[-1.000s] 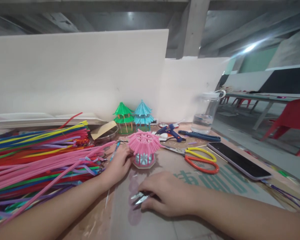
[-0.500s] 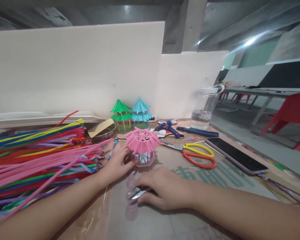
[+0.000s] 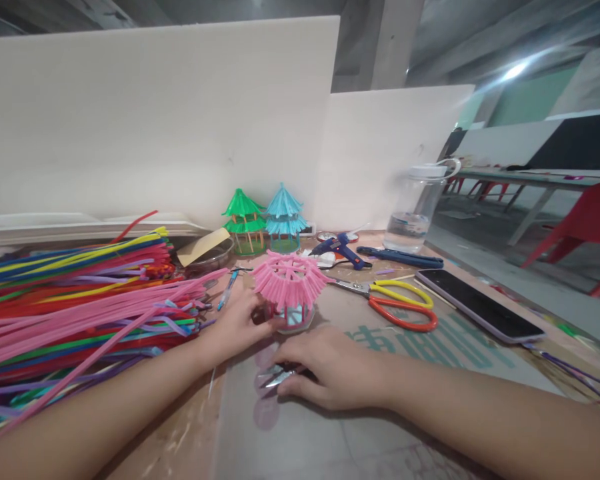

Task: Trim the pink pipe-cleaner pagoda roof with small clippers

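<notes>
**Holding a pink pavilion model and small snips at a craft table**

Resting palm-down on the table (image 3: pixel 300 440) near its front edge, the right hand (image 3: pixel 330 370) is curled over a pair of small metal snips (image 3: pixel 275 379); only the blade tips show, pointing left from under the fingers, and they lie against the tabletop. Just beyond it, the left hand (image 3: pixel 237 327) reaches in from the left, and its fingers close around the base of the pink pavilion model (image 3: pixel 290 293), which stands upright near the middle of the table. The model's fringed pink roof spreads above a pale blue and pink base.

Along the left edge lies a large heap of coloured pipe cleaners (image 3: pixel 80 300), their ends reaching almost to the left hand; pink ones lie on top. A blue pen (image 3: pixel 227 291) lies between this heap and the model. To the right of the model lie scissors with yellow and orange handles (image 3: pixel 395 303), blades pointing toward it. Further right, near the right edge, a dark phone (image 3: pixel 480 305) lies flat.

Toward the far edge stand a green pavilion model (image 3: pixel 243 220) and a blue pavilion model (image 3: pixel 283 217), side by side against the white partition board (image 3: pixel 155 120). To their right lie a blue glue gun (image 3: pixel 340 250) and a dark blue tool (image 3: pixel 400 257), with a clear water bottle (image 3: pixel 415 213) standing at the far right corner. A shallow dish (image 3: pixel 207 260) holding a tan card sits left of the green model.
</notes>
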Demonstrator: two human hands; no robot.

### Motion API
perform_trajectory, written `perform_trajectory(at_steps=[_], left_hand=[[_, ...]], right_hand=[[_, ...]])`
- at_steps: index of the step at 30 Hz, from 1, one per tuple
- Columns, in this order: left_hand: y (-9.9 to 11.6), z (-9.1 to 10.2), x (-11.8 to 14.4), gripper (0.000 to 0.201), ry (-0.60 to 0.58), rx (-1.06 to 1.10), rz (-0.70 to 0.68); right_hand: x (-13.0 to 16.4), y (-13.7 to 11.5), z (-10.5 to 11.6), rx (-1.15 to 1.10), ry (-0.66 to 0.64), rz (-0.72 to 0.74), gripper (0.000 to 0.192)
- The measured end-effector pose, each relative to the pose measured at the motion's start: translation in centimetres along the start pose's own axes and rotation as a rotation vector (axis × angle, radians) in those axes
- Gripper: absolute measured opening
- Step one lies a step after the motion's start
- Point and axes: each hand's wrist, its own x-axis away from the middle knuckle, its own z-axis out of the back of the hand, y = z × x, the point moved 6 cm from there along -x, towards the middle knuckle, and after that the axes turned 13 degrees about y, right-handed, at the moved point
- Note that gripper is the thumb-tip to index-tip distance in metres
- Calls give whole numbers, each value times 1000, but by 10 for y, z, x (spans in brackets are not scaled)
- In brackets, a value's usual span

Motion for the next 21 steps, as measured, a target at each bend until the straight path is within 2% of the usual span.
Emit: perform_trajectory(at_steps=[5,10,13,15,17,21], left_hand=[[4,3,-1,36,7,-60,19],[6,11,-3,31,119,-97,-46],[-2,8,-3,25,87,-36,49],[-4,7,-4,24,85,72,92],[-2,5,-3,23,76,161,103],[-4,6,-1,28,61,124,135]], right_hand=[[1,0,0,-36,12,2,32],[2,2,-1,-65,14,-3,32],[4,3,-1,-100,35,5,32],[5,4,1,-169,94,-13,30],[5,10,5,-262,210,-84,28],[6,28,9,-425,367,-297,28]])
